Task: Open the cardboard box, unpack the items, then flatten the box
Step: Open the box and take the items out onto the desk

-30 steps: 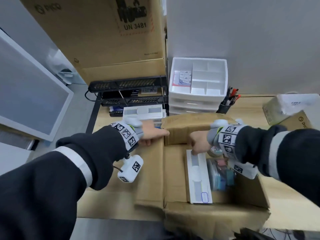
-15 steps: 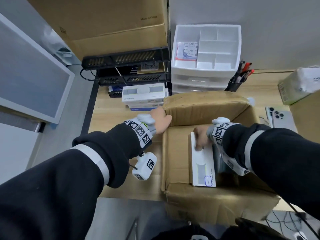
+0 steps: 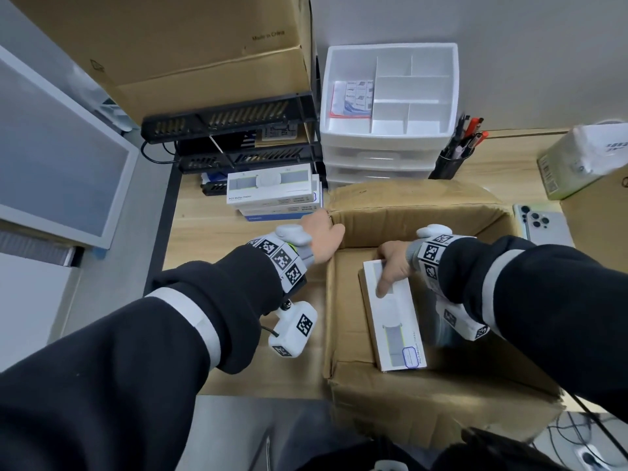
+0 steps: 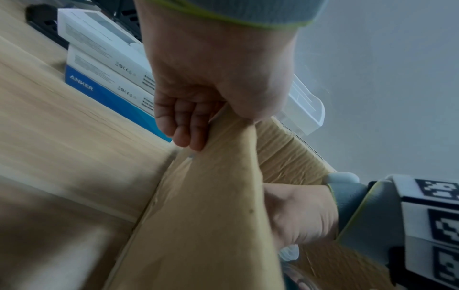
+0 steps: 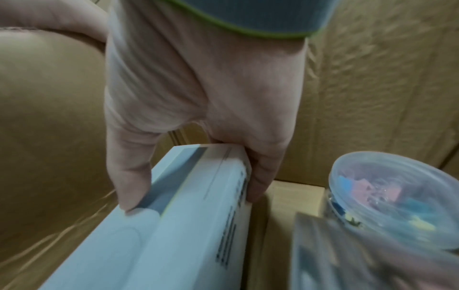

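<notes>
My right hand (image 3: 394,266) now grips the white tracker box (image 3: 394,317) inside the cardboard box (image 3: 424,396), ready to lift, while my left hand (image 3: 323,237) pinches its flap.

A wooden desk (image 3: 210,239) stands against a plain grey wall (image 3: 526,56).

I see a light wooden table (image 3: 210,239) carrying the open cardboard box (image 3: 441,399) at its near edge. Directly on it behind the box sit a stack of white product boxes (image 3: 272,192), a white drawer organizer (image 3: 387,154) and a black pen cup (image 3: 448,164). To the right lie a phone (image 3: 540,226) and a green-and-white carton (image 3: 577,164).
</notes>
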{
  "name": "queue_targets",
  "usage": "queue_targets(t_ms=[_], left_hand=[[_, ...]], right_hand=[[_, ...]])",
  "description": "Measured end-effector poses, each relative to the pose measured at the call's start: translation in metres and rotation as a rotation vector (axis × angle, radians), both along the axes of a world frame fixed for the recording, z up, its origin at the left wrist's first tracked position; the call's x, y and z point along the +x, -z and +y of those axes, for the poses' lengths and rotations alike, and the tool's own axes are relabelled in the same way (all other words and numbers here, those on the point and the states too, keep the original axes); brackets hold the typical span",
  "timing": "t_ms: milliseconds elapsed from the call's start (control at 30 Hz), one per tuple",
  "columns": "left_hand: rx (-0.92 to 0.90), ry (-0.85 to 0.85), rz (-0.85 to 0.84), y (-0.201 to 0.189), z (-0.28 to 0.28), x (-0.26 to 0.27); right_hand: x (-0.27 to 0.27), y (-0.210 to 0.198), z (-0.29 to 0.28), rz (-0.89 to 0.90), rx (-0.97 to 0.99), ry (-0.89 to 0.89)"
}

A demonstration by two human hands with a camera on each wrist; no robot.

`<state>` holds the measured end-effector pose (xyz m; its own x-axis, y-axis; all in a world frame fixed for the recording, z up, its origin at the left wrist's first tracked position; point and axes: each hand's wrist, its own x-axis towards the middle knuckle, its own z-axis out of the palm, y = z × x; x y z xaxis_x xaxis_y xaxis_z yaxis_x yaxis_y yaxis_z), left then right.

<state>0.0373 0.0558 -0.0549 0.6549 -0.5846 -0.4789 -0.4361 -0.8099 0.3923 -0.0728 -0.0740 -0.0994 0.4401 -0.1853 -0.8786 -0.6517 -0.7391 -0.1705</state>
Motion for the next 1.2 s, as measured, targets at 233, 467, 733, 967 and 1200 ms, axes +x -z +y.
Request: queue_targets(t_ms=[233,467,733,967,1200], left_hand=[[-0.051,-0.046,0.010,0.011,0.001,0.000],[-0.019,-0.030,0.012,0.009,0.000,0.000],[0.043,-0.024,0.319,-0.011,0.008,0.010],[0.007,-0.164,0.447,-0.059,0.022,0.055],[-0.270,-0.475,0.412,-0.085,0.064,0.130]], right_hand=[[0.001,-0.004,-0.009,0.049,-0.004,-0.056],[-0.001,-0.018,-0.010,0.086,0.010,-0.094],[0.006,-0.078,-0.016,0.049,0.159,-0.052],[0.019,-0.171,-0.072,-0.108,0.399,0.259],[0.068,-0.201,-0.051,-0.450,0.560,0.901]])
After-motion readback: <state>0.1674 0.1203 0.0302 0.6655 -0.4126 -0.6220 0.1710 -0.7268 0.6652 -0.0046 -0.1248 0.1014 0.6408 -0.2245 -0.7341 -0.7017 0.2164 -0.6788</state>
